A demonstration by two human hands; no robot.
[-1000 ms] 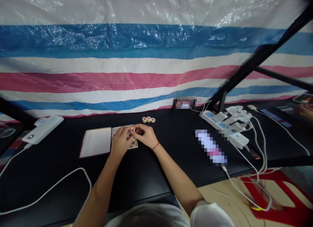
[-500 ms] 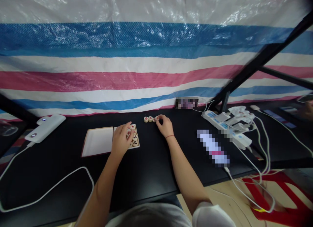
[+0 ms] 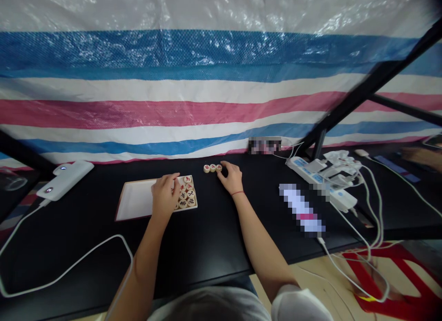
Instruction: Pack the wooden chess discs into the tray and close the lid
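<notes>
Over an open box (image 3: 196, 206) of round xiangqi pieces (image 3: 183, 195) is my left hand (image 3: 165, 193). Its thumb and fingers are apart, and they hide the left side of the box. Red and black characters mark the cream pieces. Farther back on the table, three xiangqi pieces stand in a short row, the left one (image 3: 206, 168) and the middle one (image 3: 212, 167) standing free. My right hand (image 3: 232, 178) has its thumb and forefinger around the right-hand xiangqi piece (image 3: 218, 167).
Left of the box lies its white-lined lid (image 3: 134, 201). A white device (image 3: 65, 180) with a cable is at the far left. To the right are a phone (image 3: 301, 208), a power strip (image 3: 321, 180) with tangled cables, and another person's blurred hand (image 3: 423, 156). A striped sheet (image 3: 172, 113) hangs behind.
My left hand has moved left across the box, uncovering more pieces. The pieces by my right hand now sit in a straight, close row. The other person's hand reaches farther into view.
</notes>
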